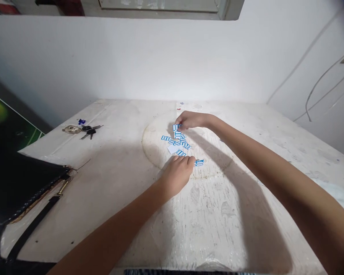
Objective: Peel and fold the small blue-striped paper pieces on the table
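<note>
A loose cluster of small white paper pieces with blue printed outlines lies on the white table. My right hand reaches over the far side of the cluster, its fingertips pinched at the edge of one blue-printed paper piece. At the near side rests my left hand, fingers curled down; what they hold, if anything, is hidden. Another such piece shows right beside the left hand's fingers. Among the pieces is a plain white scrap.
Keys with a pale keyring charm and a small dark blue item lie at the left. A black bag with a strap covers the near left. Behind the table stands a white wall; cables hang at the right.
</note>
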`<state>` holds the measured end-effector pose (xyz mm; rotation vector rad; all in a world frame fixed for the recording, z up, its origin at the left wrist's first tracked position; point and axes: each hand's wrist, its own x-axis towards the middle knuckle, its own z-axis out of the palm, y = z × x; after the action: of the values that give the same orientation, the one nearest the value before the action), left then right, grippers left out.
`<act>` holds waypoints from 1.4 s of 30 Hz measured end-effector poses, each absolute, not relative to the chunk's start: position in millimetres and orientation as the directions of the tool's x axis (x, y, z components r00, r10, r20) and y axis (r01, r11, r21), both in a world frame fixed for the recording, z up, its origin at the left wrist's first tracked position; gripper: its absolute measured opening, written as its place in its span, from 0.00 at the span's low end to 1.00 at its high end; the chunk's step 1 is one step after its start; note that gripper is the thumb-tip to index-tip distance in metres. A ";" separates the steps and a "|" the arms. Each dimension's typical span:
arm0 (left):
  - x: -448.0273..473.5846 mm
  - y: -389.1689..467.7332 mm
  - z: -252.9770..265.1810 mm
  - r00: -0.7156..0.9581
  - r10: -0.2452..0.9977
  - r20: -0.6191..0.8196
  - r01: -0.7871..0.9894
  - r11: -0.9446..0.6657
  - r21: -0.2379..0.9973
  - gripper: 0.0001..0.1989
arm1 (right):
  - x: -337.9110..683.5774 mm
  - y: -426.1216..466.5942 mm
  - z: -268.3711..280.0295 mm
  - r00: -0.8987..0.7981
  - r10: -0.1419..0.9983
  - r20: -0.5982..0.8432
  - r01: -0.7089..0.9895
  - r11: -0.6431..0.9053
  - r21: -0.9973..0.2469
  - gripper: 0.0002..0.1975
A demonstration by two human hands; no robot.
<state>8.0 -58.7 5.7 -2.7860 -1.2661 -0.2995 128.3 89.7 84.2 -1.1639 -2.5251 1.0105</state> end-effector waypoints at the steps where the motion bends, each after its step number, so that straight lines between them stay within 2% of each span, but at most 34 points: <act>1: 7.9 -58.1 5.7 0.638 0.741 0.208 0.753 -0.657 0.030 0.07 | 135.9 82.2 87.9 -0.653 0.754 -0.069 0.586 0.445 -0.677 0.03; 6: 7.4 -54.0 5.7 0.602 0.767 0.221 0.764 -0.634 0.121 0.08 | 169.4 24.7 96.6 -0.395 0.915 0.087 0.456 0.277 -0.846 0.03; 10: 7.3 -52.0 5.8 0.575 0.778 0.253 0.749 -0.625 0.221 0.08 | 186.9 -22.4 87.5 -0.207 0.976 0.064 0.398 0.144 -0.906 0.02; 13: 7.7 -51.8 5.9 0.564 0.784 0.261 0.739 -0.620 0.265 0.07 | 194.8 -42.6 71.4 -0.195 0.980 0.022 0.318 0.085 -0.944 0.03; 20: 10.1 -53.8 10.0 0.569 0.791 0.224 0.753 -0.611 0.245 0.09 | 197.5 -52.9 32.7 -0.253 0.957 -0.145 0.161 -0.106 -0.981 0.07; 23: 10.1 -54.6 11.5 0.579 0.787 0.214 0.753 -0.616 0.231 0.09 | 196.2 -50.9 17.7 -0.228 0.970 -0.081 0.125 -0.054 -0.991 0.09; 30: 10.6 -54.8 9.5 0.598 0.759 0.256 0.734 -0.647 0.205 0.08 | 190.8 -51.7 3.4 -0.206 0.978 0.039 0.271 0.095 -0.958 0.09; 37: 11.4 -54.2 7.1 0.603 0.758 0.250 0.745 -0.647 0.163 0.11 | 187.5 -51.7 0.0 -0.217 0.972 0.093 0.320 0.161 -0.934 0.09; 42: 12.3 -54.5 9.0 0.586 0.781 0.218 0.764 -0.622 0.174 0.11 | 195.3 -52.3 7.3 -0.219 0.974 0.058 0.315 0.127 -0.941 0.08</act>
<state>12.3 -54.5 9.0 -2.8514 -1.3902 -0.4409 195.3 -52.3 7.3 -1.2700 -1.6561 1.1119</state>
